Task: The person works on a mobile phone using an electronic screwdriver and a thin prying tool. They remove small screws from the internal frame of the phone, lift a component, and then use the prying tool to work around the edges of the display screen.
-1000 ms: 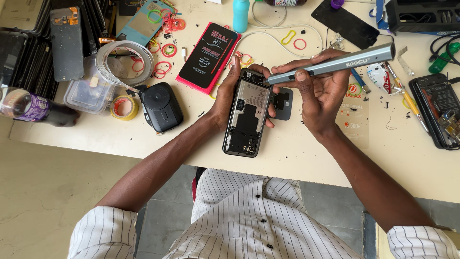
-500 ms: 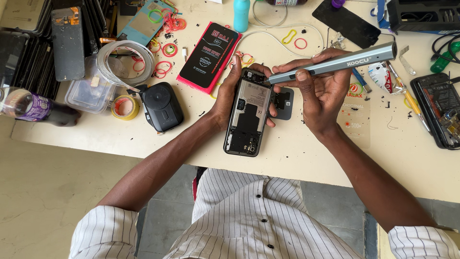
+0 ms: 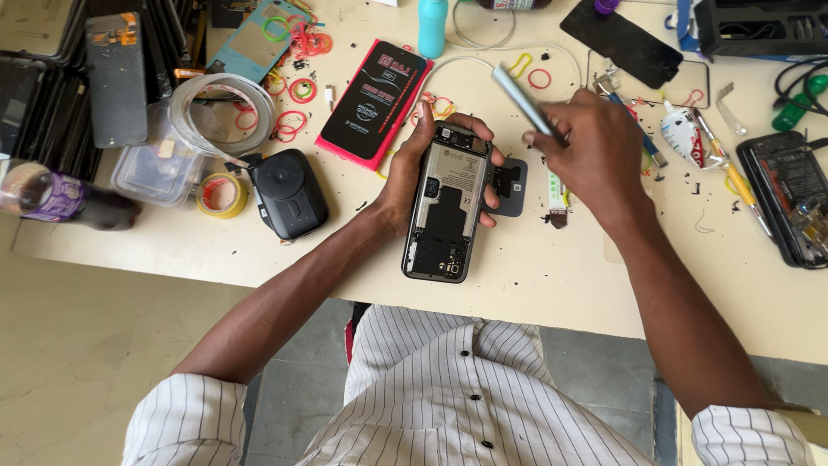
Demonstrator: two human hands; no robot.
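Note:
An opened phone [image 3: 448, 203] with its back cover off lies lengthwise on the cream table [image 3: 561, 276], its dark insides showing. My left hand [image 3: 414, 164] grips it by the left side and top, with fingers curling round the right edge. My right hand [image 3: 591, 147] hovers to the right of the phone and holds a grey-blue pen-shaped electric screwdriver [image 3: 522, 99], blurred and pointing up-left away from the phone. A small dark square part [image 3: 511, 185] sits by the phone's right edge.
A red-edged phone box [image 3: 375, 99], a black round-lensed device [image 3: 289, 194], tape rolls [image 3: 222, 194], coloured rubber bands [image 3: 297, 91], a plastic tub [image 3: 159, 164] and a bottle [image 3: 52, 197] lie left. Tools, a glue tube [image 3: 686, 138] and a dismantled phone [image 3: 789, 194] lie right.
My right hand has swung the screwdriver from lying across above the phone's top to a steep up-left tilt, and moved rightward off the phone. My left hand keeps its hold on the phone.

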